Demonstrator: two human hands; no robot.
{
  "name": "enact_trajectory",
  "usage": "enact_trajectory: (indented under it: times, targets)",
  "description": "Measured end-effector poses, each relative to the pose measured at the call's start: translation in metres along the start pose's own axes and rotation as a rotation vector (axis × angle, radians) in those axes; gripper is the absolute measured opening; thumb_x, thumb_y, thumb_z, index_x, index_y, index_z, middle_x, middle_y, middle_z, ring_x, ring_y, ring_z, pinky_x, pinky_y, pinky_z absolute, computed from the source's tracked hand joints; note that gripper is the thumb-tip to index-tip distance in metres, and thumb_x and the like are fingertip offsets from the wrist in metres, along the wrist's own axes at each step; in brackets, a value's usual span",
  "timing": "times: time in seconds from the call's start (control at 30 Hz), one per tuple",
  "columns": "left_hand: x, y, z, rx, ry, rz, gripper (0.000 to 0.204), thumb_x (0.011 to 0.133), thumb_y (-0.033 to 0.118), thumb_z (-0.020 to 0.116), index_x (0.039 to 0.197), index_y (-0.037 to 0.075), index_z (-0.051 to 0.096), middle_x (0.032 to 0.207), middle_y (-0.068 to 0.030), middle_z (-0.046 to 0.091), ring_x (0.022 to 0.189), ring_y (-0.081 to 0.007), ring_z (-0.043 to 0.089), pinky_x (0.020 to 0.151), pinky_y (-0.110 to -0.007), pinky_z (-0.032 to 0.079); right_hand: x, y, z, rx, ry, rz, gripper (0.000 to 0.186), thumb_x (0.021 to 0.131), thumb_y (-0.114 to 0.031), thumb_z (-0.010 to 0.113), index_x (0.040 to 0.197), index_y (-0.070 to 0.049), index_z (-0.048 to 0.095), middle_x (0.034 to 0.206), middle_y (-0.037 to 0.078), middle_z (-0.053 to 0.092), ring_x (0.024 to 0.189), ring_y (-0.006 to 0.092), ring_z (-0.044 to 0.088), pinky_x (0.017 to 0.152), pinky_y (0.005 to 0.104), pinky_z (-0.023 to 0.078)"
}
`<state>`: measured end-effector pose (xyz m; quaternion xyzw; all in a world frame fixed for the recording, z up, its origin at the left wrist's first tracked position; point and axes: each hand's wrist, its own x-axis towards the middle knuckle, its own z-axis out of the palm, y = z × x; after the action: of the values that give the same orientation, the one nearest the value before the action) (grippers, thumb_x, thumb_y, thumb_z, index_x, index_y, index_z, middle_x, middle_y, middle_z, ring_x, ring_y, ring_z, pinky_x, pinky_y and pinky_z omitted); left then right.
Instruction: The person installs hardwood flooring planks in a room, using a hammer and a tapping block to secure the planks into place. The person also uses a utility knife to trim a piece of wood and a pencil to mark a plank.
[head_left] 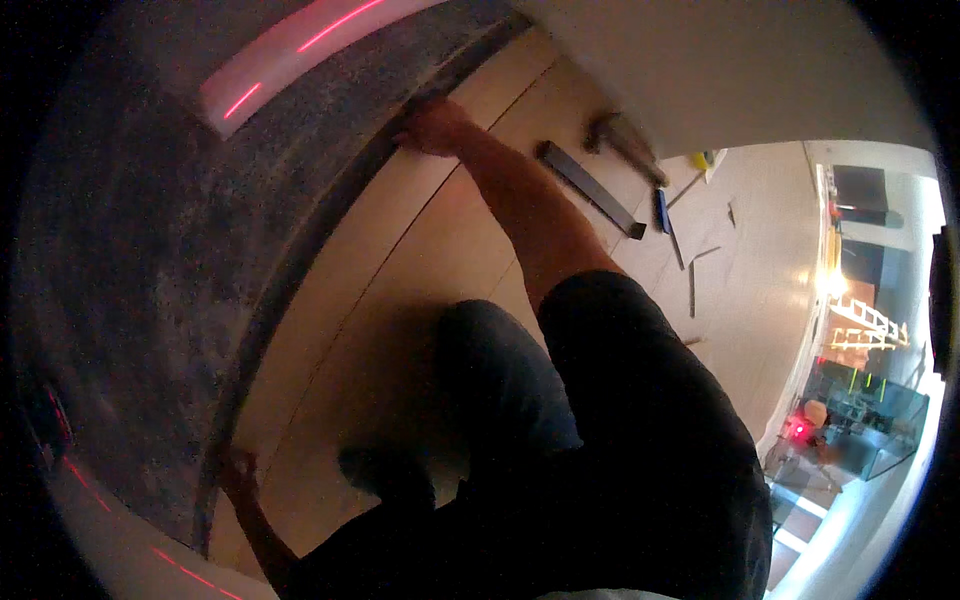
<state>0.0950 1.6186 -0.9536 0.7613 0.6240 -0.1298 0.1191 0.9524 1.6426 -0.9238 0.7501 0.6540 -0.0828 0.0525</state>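
A long light wood floor plank [335, 262] lies along the dark grey subfloor [150, 270], its outer edge running from lower left to upper right. At the upper part of that edge, my right hand [437, 127] has its fingers curled over the plank. My left hand [238, 472] is at the lower end of the same edge, in dim light, thumb and fingers bent together around the rim. A thin dark seam parts this plank from the light flooring [400, 330] under my knee [500, 370]. The fingertips of both hands are partly hidden.
To the right of my right arm lie a dark metal pull bar [590, 188], a hammer [628, 150], a blue-handled tool [661, 210] and a bent thin metal piece [693, 280]. White walls [740, 70] rise at the upper right. Red laser lines cross the left wall [270, 70].
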Motion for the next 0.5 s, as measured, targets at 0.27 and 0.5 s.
enact_trajectory:
  times: [0.27, 0.5]
  targets:
    - [-0.007, -0.002, -0.018, 0.002, -0.038, -0.059, 0.067, 0.088, 0.040, 0.076, 0.141, 0.008, 0.053, 0.138, -0.0168, 0.058, 0.129, -0.0384, 0.053, 0.110, -0.049, 0.041, -0.002, -0.007, 0.013, 0.002, 0.112, -0.053, 0.044, 0.101, -0.046, 0.046, 0.098, -0.013, 0.075, 0.109, 0.010, 0.070, 0.115, 0.0303, 0.057, 0.107, 0.0481, 0.040]
    - [-0.011, 0.005, -0.027, -0.003, -0.057, -0.086, 0.066, 0.090, 0.038, 0.074, 0.144, 0.009, 0.051, 0.142, -0.0172, 0.055, 0.132, -0.0380, 0.050, 0.111, -0.049, 0.040, 0.000, -0.005, 0.037, 0.170, 0.461, -0.084, 0.034, 0.099, -0.041, 0.053, 0.094, -0.015, 0.074, 0.107, 0.007, 0.069, 0.110, 0.0284, 0.057, 0.104, 0.0472, 0.040]
